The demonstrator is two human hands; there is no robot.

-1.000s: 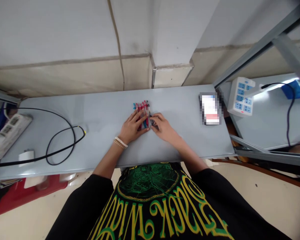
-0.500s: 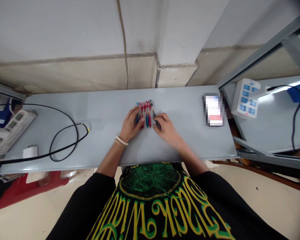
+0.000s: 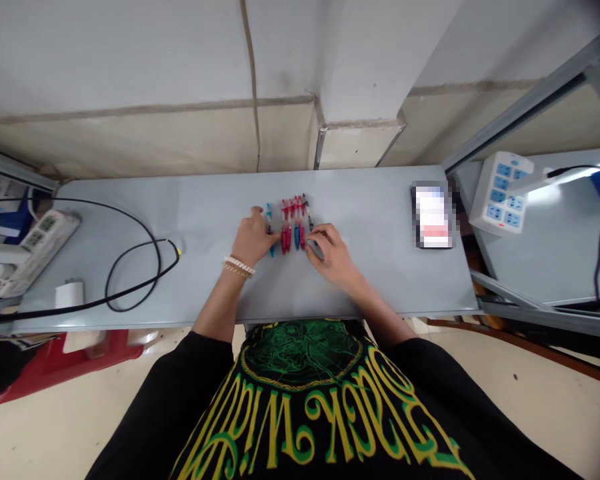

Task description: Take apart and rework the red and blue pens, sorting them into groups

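Several pens with red and blue grips (image 3: 291,227) lie side by side near the middle of the grey table. A light-blue pen (image 3: 269,217) lies apart at the left of the row, against the fingers of my left hand (image 3: 253,237), which are closed around its side. At the row's right end is a black pen (image 3: 307,212); its lower part is beside the curled thumb and index finger of my right hand (image 3: 330,255). Whether these fingertips pinch the black pen is not clear.
A phone (image 3: 433,217) lies at the table's right. Black cable (image 3: 130,253) loops across the left part, near a white charger (image 3: 70,293) and a power strip (image 3: 43,247). Another power strip (image 3: 503,193) stands beyond the metal frame at right.
My left hand has moved left, and the light-blue pen now lies apart from the row. My right hand stays at the row's right end. The view has shifted slightly.
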